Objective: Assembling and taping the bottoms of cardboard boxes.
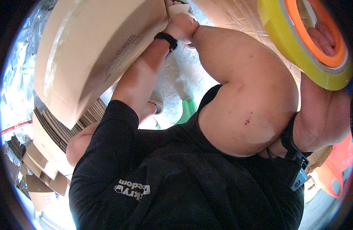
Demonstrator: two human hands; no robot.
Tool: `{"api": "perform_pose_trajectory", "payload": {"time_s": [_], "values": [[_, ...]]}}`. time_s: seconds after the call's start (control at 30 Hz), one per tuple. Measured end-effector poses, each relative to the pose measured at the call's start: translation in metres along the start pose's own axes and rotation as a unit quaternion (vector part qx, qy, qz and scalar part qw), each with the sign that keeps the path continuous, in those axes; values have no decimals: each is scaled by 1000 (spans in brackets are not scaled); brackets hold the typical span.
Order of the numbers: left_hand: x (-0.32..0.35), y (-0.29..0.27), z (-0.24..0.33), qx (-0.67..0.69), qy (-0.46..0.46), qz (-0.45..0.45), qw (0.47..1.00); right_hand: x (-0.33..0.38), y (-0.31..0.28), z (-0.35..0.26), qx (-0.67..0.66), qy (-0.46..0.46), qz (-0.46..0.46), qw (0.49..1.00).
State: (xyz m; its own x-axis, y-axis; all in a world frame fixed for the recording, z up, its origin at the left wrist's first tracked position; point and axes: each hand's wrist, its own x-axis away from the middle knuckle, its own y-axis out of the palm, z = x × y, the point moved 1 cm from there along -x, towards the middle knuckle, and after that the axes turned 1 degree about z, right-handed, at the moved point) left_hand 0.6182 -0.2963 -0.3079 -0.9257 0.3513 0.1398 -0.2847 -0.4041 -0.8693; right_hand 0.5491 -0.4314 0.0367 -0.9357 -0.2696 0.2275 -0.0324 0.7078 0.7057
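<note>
The left hand [181, 27] is closed in a fist against the lower edge of a large cardboard box [92, 50], gripping it beside a knee. The right hand [324, 36] sits up at the top right, fingers hooked through the orange core of a yellow tape roll [299, 50], clamped on its inner rim. The two hands are well apart, with the bent knee [245, 96] between them. The box tilts, its long edge running down toward a stack of flattened cardboard [50, 145] on the left. A narrow strip of pale floor [184, 76] shows between box and leg; room there is tight.
</note>
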Motion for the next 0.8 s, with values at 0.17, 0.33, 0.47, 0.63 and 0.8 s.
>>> {"api": "perform_pose_trajectory", "payload": {"time_s": [0.17,0.33,0.47,0.63,0.8], "values": [[0,13,-28,159,-31,22,986,3,-35,-56,-11,8,-44,999],[9,10,-9,21,59,110,992,13,-50,-80,-17,1,-66,998],[16,0,-8,187,-72,90,976,6,-41,-77,-17,5,-92,996],[44,8,10,349,-125,149,917,-1,-15,-61,18,-12,-45,999],[86,58,0,322,-277,209,881,2,-15,-60,55,-40,-17,998]]}}
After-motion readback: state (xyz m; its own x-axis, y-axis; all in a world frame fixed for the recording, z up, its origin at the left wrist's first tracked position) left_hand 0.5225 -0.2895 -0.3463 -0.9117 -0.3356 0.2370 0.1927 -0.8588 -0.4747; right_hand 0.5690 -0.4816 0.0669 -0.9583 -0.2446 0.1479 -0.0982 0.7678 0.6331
